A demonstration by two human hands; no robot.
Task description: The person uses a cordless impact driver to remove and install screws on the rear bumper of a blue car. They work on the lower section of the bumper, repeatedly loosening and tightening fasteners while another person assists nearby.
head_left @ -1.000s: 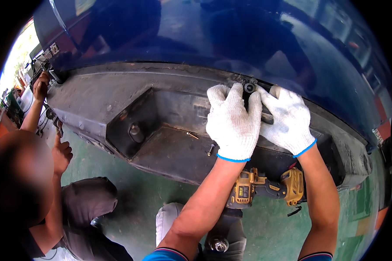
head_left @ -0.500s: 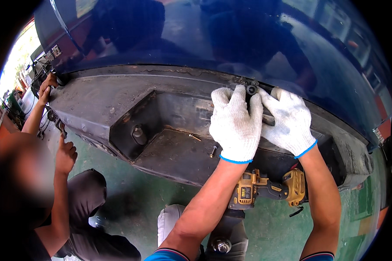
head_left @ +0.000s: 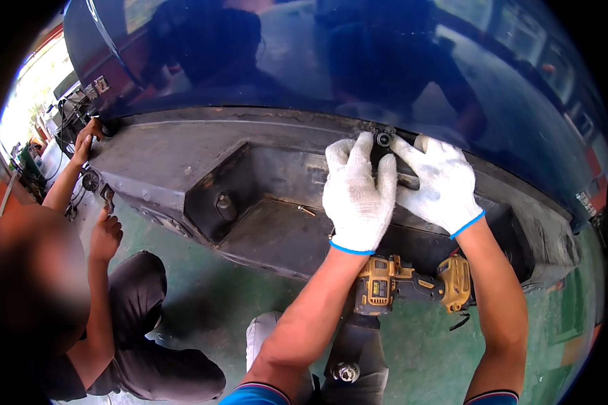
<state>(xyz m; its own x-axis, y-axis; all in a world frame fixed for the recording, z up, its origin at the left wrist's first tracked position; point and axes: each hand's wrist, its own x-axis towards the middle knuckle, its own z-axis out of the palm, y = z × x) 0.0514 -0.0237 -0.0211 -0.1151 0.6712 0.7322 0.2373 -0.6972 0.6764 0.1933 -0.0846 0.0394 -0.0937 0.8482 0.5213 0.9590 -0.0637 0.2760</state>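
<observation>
Both my hands wear white knit gloves with blue cuffs. They work at the upper edge of a dark bumper (head_left: 155, 145), just under a glossy blue vehicle panel (head_left: 284, 54). My left hand (head_left: 358, 189) has its fingers closed around the left side and lower part of a small round black fitting with a lens-like centre (head_left: 384, 140). From the right, the index finger of my right hand (head_left: 442, 179) reaches to that fitting. Its thumb is spread apart below, and its other fingertips are partly hidden at the gap under the panel.
A yellow-and-black cordless power tool (head_left: 378, 287) lies below my forearms. A bolt (head_left: 306, 211) rests in the bumper's recess. At left, another person crouches, one hand (head_left: 88, 138) at the bumper's end and the other hand (head_left: 106, 236) near a hand tool. Green floor (head_left: 203, 283) shows below.
The view has shifted slightly, moving the bumper's left end right and down. My hands stay at the round fitting, the left thumb slightly lower. A second bolt is now mostly hidden by my left wrist.
</observation>
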